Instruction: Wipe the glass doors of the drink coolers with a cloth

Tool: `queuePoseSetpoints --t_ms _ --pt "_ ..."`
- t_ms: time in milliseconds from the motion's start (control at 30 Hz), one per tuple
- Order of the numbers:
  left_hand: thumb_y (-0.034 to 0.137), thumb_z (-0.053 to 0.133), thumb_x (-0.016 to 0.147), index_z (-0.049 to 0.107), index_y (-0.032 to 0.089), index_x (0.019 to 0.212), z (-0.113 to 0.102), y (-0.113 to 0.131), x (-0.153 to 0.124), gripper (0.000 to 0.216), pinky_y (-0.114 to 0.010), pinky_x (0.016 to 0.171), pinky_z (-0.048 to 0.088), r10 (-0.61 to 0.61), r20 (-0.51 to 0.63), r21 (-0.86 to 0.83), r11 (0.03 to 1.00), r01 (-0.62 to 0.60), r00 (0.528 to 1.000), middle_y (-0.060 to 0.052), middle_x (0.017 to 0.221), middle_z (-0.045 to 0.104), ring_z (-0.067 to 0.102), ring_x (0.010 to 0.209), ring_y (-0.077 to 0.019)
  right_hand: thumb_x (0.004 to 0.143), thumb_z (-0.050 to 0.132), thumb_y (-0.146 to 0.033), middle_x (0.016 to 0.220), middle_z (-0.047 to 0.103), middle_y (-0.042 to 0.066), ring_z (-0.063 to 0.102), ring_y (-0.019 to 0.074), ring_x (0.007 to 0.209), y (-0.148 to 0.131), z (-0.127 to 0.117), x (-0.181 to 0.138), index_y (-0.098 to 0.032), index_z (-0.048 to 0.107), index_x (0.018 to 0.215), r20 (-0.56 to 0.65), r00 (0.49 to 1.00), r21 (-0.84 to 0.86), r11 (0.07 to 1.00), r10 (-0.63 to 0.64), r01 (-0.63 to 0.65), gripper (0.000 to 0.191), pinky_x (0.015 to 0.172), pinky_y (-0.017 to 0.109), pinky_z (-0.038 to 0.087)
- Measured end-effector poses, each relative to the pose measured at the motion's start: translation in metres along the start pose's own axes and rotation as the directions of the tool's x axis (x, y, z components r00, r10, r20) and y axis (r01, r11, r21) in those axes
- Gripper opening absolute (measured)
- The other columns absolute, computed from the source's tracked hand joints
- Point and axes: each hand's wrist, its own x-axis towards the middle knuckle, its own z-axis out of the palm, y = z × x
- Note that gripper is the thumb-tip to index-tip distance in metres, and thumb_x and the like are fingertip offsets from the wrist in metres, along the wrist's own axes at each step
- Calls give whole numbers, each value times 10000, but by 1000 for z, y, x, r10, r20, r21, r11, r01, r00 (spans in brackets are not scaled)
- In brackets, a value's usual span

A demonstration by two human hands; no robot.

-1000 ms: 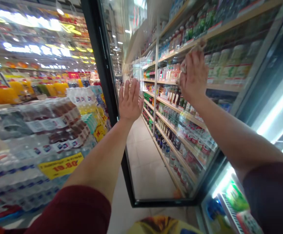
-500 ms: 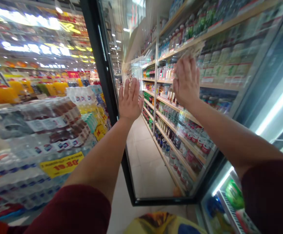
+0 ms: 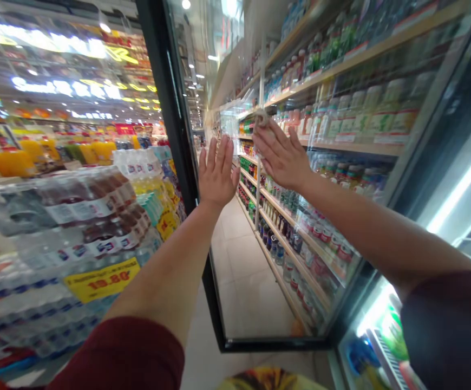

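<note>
A black-framed glass door stands open in front of me. Flat against its left side rests my left hand, fingers stretched out and holding nothing. My right hand presses a crumpled, light-coloured cloth to the glass, to the right of my left hand and at about the same height. Only the cloth's upper edge shows past the fingertips; the remainder is hidden under the palm and fingers. Shelves of bottled drinks appear in the glass.
Wrapped packs of bottles are stacked on the left, with a yellow price sign on their front. At the lower right is a lit cooler interior holding goods. Pale floor tiles lie below the door.
My right hand has swept left and slightly down across the glass with the cloth, and its fingers now tilt to the left. My left hand stays in place on the door.
</note>
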Motion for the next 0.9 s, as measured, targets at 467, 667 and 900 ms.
queuePoseSetpoints --t_ms 467,667,900 --pt "564 362 1106 338 179 1707 1 -1 1 715 -493 1376 -21 -21 3 -3 1000 21 1000 -99 1763 309 88 1675 -274 1120 311 -315 1800 225 -48 148 266 1684 -25 3 11 -265 266 1732 89 992 54 994 -95 90 616 1392 586 90" --pt "547 360 1106 345 155 1703 1 -2 0 714 -508 1374 -19 -22 17 -1 1000 22 1000 -117 1765 295 86 1674 -294 1105 361 -304 1794 252 52 156 318 1680 -20 1 9 -170 308 1723 -23 995 28 995 101 -100 634 1374 623 127" --pt "551 327 1116 361 133 1694 4 -6 -1 715 -509 1374 -9 -1 -4 17 1000 1 1000 -129 1758 303 105 1673 -292 1116 381 -328 1784 283 10 183 284 1677 2 1 -2 -240 327 1715 23 999 48 998 -34 32 607 1378 608 107"
